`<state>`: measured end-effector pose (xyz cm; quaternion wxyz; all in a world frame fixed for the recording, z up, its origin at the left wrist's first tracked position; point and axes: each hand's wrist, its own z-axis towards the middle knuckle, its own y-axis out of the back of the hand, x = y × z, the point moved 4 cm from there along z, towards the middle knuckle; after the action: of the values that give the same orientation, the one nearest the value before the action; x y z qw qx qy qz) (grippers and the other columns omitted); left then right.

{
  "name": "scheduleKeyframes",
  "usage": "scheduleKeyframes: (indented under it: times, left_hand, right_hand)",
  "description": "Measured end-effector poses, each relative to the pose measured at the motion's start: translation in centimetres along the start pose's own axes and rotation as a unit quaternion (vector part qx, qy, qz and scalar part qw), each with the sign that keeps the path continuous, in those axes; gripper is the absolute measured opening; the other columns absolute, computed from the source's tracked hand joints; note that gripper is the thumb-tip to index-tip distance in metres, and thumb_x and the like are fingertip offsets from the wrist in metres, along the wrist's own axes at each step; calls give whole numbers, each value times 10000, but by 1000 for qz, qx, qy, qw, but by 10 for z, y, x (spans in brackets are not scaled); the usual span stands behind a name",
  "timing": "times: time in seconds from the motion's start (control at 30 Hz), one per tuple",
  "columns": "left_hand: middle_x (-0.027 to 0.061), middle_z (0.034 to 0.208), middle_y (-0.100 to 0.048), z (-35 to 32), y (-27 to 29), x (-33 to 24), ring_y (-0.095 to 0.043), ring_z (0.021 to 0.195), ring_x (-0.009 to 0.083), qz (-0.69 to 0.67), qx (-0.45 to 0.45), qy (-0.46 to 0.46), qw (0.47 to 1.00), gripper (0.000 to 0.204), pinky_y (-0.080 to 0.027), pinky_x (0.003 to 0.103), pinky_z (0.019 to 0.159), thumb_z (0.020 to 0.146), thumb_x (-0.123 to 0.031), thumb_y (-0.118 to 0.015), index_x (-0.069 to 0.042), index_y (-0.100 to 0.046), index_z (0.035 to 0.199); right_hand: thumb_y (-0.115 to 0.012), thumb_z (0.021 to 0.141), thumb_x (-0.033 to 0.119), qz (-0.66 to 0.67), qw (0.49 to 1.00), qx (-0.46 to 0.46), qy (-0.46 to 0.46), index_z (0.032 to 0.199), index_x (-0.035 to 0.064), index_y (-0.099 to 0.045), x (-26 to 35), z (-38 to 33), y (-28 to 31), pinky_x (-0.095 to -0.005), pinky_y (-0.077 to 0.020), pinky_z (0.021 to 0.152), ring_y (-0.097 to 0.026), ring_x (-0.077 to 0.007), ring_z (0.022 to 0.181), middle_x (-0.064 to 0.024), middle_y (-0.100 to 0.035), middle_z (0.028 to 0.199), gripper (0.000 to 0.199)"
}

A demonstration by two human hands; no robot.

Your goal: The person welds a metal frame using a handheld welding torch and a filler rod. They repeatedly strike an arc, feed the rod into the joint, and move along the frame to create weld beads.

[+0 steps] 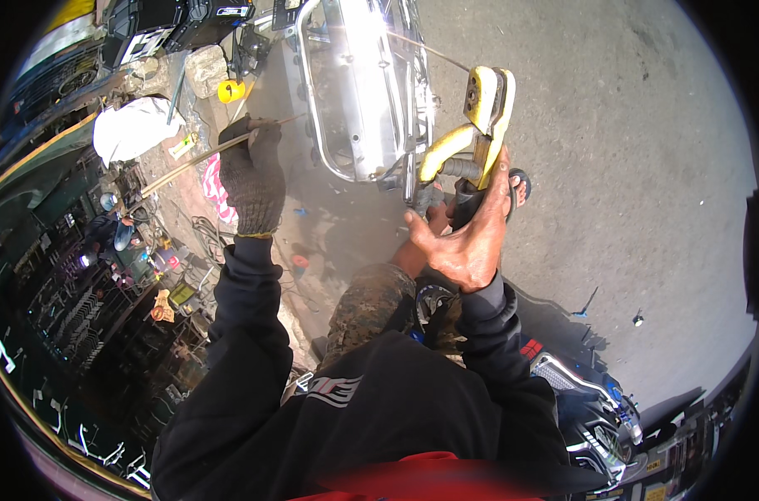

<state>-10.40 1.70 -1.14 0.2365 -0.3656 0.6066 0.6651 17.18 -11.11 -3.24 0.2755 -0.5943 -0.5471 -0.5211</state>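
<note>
Head view, looking down at a person crouched on a grey concrete ground. The left hand, in a dark knitted work glove, is clenched around a thin, straight metal rod; the rod runs from the lower left, through the fist, to a tip just beside the left rail of a shiny, chrome-coloured metal tube frame. The frame stands on the ground at the top centre of the view, its bent tubes enclosing a bright sheet-metal panel. The bare right hand grasps the dark handle of a yellow, clamp-shaped welding holder, whose head rises above the frame's right edge; a thin cable leaves the head toward the upper left. Both forearms wear black sleeves.

Along the left edge of the ground lie a white cloth bundle, a small yellow cup-shaped object whose contents cannot be told, and a pink-and-white striped rag. Dark open boxes stand at the top left; their contents are too small to make out. A blue-and-black motorcycle part lies at the lower right.
</note>
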Motion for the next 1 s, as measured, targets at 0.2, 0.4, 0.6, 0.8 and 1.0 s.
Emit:
scheduleKeyframes:
  times: [0.2,0.4,0.6,0.8,1.0]
  left_hand:
    - [89,1011,-683,-1,2,4,-658,964,180,-12,-4,-7,1000,183,-518,337,893,943,-100,-708,-23,-648,1098]
    - [110,1043,-693,-2,2,12,-666,998,208,0,-18,12,1000,222,-516,363,921,959,-159,-708,-34,-649,1134]
    - [129,1048,-699,0,4,15,-680,1014,260,34,-6,-3,999,256,-514,392,930,954,-209,-714,-34,-658,1133]
    - [115,1013,-692,0,3,11,-673,969,239,24,-13,-23,999,211,-517,389,902,942,-186,-709,-24,-673,1074]
    - [96,990,-686,-1,2,9,-665,955,205,-3,-10,5,1000,177,-522,364,891,945,-150,-702,-19,-669,1059]
  right_hand:
    - [-908,612,166,-33,999,-11,26,1609,-83,-136,-1,-4,-4,-458,-406,1121,-479,-373,1276,-301,-438,1426,1286]
    - [-907,616,187,-63,993,-39,91,1598,-104,-149,-2,-6,-6,-469,-393,1130,-481,-385,1292,-314,-442,1446,1273]
    - [-943,626,191,-90,991,-22,95,1584,-137,-129,2,-6,-4,-455,-446,1139,-508,-467,1384,-380,-417,1505,1299]
    - [-936,637,195,-78,995,-4,56,1586,-131,-123,-1,-3,-8,-458,-423,1159,-488,-464,1402,-378,-400,1519,1292]
    - [-927,653,183,-49,997,0,51,1594,-121,-114,0,-2,-8,-441,-439,1143,-505,-424,1387,-358,-420,1508,1280]
